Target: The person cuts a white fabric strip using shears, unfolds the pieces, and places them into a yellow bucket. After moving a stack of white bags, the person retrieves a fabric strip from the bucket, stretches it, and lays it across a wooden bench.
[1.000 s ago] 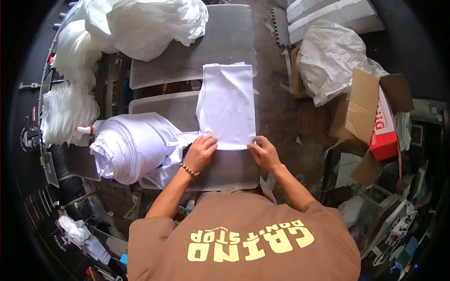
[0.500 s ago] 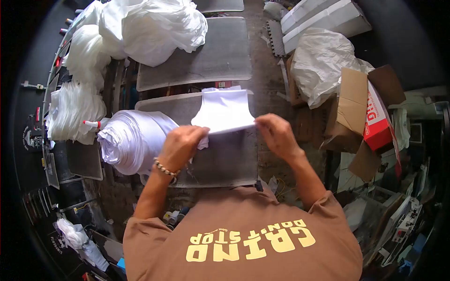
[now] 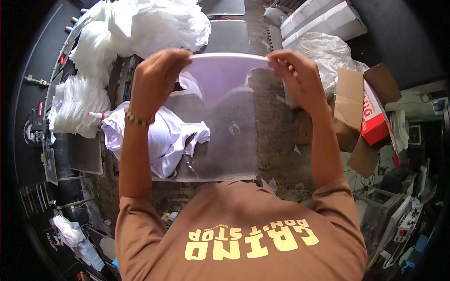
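Observation:
A white cloth piece (image 3: 222,75) is stretched between my two hands, its top edge taut and its lower part hanging blurred above a grey board (image 3: 229,154). My left hand (image 3: 157,82), with a beaded bracelet at the wrist, pinches the left end of that edge. At the right end, the fingers of my right hand (image 3: 298,77) are closed on the cloth. Below my left forearm, a bundle of white fabric (image 3: 161,136) lies on the board's left side, partly hidden by the arm. A red-tipped white marker-like object (image 3: 96,114) sticks out beside it.
Large heaps of white cloth (image 3: 171,25) lie on boards at the back left, with another stack (image 3: 77,107) at the left. An opened cardboard box (image 3: 349,103) stands to the right, near crumpled white plastic (image 3: 323,49) and long white boxes (image 3: 328,25).
Both hands have risen and moved away from my body, lifting the cloth piece off the board. The board's surface underneath and a loose end of the fabric bundle now show.

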The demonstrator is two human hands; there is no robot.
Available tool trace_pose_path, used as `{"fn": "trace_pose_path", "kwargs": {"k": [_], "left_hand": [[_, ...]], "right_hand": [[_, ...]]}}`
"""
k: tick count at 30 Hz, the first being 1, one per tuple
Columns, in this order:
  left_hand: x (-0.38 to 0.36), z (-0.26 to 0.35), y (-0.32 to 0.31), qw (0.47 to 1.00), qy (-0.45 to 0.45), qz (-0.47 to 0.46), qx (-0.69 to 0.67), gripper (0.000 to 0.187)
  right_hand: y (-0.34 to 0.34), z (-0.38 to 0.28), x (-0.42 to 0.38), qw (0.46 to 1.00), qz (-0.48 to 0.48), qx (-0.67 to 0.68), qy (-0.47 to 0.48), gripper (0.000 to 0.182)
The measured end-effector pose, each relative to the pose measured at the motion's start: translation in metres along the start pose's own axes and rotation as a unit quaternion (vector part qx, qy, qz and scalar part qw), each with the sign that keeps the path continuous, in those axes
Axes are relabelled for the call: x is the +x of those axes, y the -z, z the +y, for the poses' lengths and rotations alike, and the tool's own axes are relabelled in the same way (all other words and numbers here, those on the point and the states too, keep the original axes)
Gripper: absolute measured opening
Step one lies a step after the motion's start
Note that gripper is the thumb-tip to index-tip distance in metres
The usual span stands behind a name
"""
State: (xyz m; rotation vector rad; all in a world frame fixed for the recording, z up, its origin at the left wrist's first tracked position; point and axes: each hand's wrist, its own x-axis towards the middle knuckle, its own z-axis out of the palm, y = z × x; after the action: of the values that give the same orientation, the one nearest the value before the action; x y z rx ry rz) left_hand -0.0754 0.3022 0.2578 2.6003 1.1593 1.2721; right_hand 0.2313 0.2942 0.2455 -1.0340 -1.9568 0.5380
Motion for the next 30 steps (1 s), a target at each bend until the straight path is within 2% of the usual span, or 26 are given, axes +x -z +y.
{"fn": "trace_pose_path", "kwargs": {"k": [2, 4, 6, 11, 14, 15, 16, 18, 19, 20, 22, 23, 25, 30], "left_hand": [[-0.029, 0.012, 0.004, 1.0, 0.001, -0.004, -0.005, 0.009], [-0.069, 0.023, -0.004, 1.0, -0.013, -0.027, 0.003, 0.012], [-0.115, 0.033, -0.025, 0.998, 0.013, -0.064, -0.005, 0.009], [-0.229, 0.057, -0.082, 0.98, 0.076, -0.18, -0.029, 0.009], [-0.275, 0.077, -0.094, 0.954, 0.094, -0.283, -0.035, 0.011], [-0.287, 0.083, -0.095, 0.941, 0.13, -0.309, -0.057, 0.011], [-0.288, 0.085, -0.095, 0.94, 0.13, -0.311, -0.058, 0.011], [-0.287, 0.085, -0.093, 0.919, 0.209, -0.309, -0.125, 0.009], [-0.282, 0.076, -0.098, 0.913, 0.239, -0.28, -0.173, 0.009], [-0.267, 0.068, -0.098, 0.89, 0.287, -0.293, -0.2, 0.01], [-0.241, 0.041, -0.11, 0.881, 0.331, -0.269, -0.203, 0.014], [-0.225, 0.026, -0.118, 0.898, 0.316, -0.259, -0.162, 0.017], [-0.206, -0.005, -0.142, 0.898, 0.337, -0.217, -0.183, 0.02], [-0.188, -0.052, -0.187, 0.895, 0.376, -0.206, -0.124, 0.019]], "right_hand": [[0.0, -0.013, -0.028, 1.0, 0.001, -0.022, 0.02, 0.009], [-0.014, -0.007, -0.068, 0.998, -0.022, 0.038, 0.036, 0.009], [-0.036, 0.008, -0.108, 0.999, -0.037, 0.03, 0.026, 0.018], [-0.087, 0.043, -0.212, 0.99, -0.106, -0.006, -0.096, 0.009], [-0.099, 0.045, -0.26, 0.97, -0.186, -0.008, -0.156, 0.007], [-0.101, 0.043, -0.27, 0.967, -0.191, 0.007, -0.171, 0.007], [-0.099, 0.042, -0.271, 0.966, -0.192, 0.008, -0.173, 0.007], [-0.095, 0.043, -0.268, 0.963, -0.183, 0.038, -0.195, 0.007], [-0.096, 0.05, -0.261, 0.969, -0.162, 0.055, -0.176, 0.011], [-0.098, 0.058, -0.25, 0.974, -0.136, 0.082, -0.164, 0.011], [-0.103, 0.075, -0.221, 0.968, -0.113, 0.101, -0.2, 0.011], [-0.11, 0.091, -0.207, 0.969, -0.104, 0.083, -0.207, 0.013], [-0.117, 0.107, -0.172, 0.968, -0.09, 0.051, -0.228, 0.015], [-0.152, 0.174, -0.136, 0.951, -0.105, -0.02, -0.289, 0.02]]}}
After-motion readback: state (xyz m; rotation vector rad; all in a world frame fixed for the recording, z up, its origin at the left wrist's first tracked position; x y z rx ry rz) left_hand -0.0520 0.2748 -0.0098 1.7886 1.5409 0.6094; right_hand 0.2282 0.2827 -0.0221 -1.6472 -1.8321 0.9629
